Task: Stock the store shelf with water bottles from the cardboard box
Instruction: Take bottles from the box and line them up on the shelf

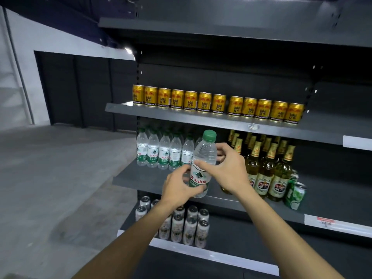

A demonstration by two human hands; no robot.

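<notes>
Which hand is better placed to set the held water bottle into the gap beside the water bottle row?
Probably the right hand. It grips the water bottle high on the body, on the side toward the gap beside the water bottle row; the left hand only holds the label.

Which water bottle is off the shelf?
The green-capped water bottle gripped by the left hand and right hand; the other water bottles stand in rows on the middle shelf.

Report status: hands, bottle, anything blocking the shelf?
Left hand and right hand both grip the water bottle. Bottle upright before the shelf. Gap beside stocked bottles open.
</notes>
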